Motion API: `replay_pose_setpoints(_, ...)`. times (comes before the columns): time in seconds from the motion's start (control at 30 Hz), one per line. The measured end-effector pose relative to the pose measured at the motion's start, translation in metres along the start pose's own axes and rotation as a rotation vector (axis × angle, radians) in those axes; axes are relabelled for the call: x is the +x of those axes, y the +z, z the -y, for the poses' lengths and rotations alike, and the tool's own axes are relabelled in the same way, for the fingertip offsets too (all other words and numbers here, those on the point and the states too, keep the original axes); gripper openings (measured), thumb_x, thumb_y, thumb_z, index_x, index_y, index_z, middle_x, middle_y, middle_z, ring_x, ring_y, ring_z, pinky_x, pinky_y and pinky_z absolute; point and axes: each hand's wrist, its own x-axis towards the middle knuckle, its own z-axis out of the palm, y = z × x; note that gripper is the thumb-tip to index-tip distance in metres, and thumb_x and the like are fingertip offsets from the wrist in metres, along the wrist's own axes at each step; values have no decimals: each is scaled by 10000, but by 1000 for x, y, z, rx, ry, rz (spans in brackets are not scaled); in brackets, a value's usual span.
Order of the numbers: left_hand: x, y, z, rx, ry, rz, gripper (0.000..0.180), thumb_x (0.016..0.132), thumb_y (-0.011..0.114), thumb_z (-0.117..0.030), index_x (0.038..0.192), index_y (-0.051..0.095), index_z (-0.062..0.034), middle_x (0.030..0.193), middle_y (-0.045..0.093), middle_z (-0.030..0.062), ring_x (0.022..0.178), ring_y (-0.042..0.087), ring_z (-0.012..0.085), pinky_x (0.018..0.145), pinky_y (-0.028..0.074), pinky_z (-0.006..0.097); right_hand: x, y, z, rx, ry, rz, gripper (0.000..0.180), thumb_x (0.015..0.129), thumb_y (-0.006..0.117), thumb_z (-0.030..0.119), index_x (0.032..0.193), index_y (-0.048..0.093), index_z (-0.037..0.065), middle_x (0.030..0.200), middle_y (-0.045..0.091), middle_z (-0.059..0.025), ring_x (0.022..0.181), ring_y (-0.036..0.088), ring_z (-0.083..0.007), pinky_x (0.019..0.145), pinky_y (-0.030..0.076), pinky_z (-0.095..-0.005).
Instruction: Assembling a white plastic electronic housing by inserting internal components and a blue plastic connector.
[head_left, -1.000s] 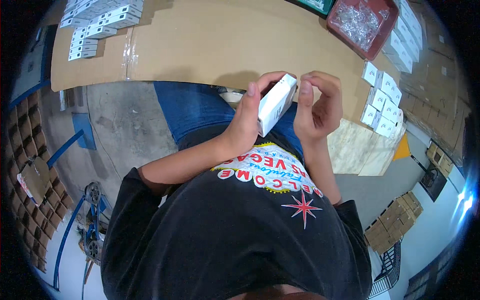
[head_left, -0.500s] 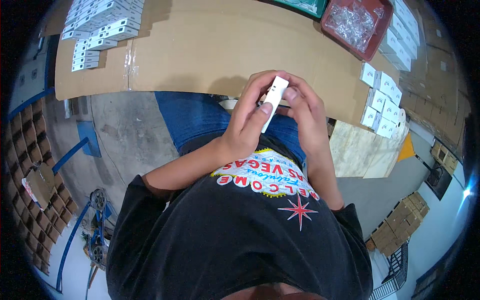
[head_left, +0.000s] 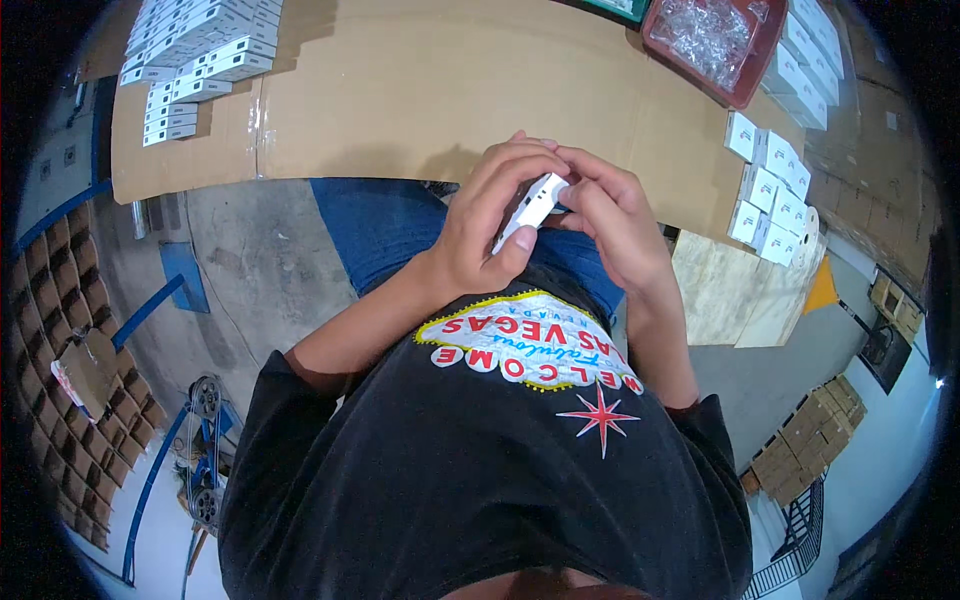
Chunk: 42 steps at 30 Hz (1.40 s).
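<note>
A small, slim white box (head_left: 530,208) with tiny dark marks on its narrow side is held above my lap, just off the table's near edge. My left hand (head_left: 478,215) wraps round it, thumb on the near side and fingers over the far side. At the box's upper right end, my right hand (head_left: 622,222) is closed, its thumb and fingertips against the edge. Fingers partly cover the box's far face, so what they touch there is hidden.
A cardboard-covered table (head_left: 400,90) spans the front. Stacked white boxes (head_left: 200,50) stand at far left; more white boxes (head_left: 770,195) lie at the right edge. A red tray (head_left: 745,90) holds clear plastic pieces, beside a green tray (head_left: 625,8).
The white box has tipped and turned in my hands, showing more of its narrow side. My left thumb has slid lower along it, and my right hand has shifted slightly right.
</note>
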Motion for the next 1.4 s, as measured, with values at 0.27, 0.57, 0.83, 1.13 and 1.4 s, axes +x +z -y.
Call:
replay_pose_setpoints(0.27,-1,-3,2,57,75,14,558,940,501,-421,1212,597,57,1196,635,224,1191,594,412,1107,413,548,-5,3,1,-126,-29,47,419,984,537,54,1388,572,-50,1081,686,-57,912,666,-118,808,565,-275)
replay_pose_setpoints(0.57,-7,1,5,142,113,41,531,954,552,-422,1204,590,45,1181,620,230,1166,584,430,1056,442,529,-5,6,-3,-128,2,91,429,1015,488,78,1424,521,-47,1103,672,-57,962,657,-119,815,559,-272)
replay_pose_setpoints(0.83,-8,8,-6,-109,-132,-137,616,1032,447,-517,1284,557,33,1238,591,194,1166,601,333,1025,462,399,-6,7,-8,-85,-49,139,581,989,620,58,1526,403,10,1348,602,-128,1230,604,-198,982,530,-325)
replay_pose_setpoints(1.13,10,8,-10,-775,-698,-439,690,1002,331,-550,1451,471,-45,1272,628,121,1201,594,241,1044,464,380,-9,20,-17,-415,-153,35,809,925,775,163,1595,335,60,1448,565,-181,1339,558,-286,1029,503,-387)
replay_pose_setpoints(1.4,2,2,-3,-364,-574,-240,807,1005,292,-599,1569,363,-26,1447,468,109,1291,511,217,1081,428,359,-1,18,-20,-212,-2,53,773,946,744,155,1592,332,55,1334,624,-194,1128,664,-227,945,543,-363)
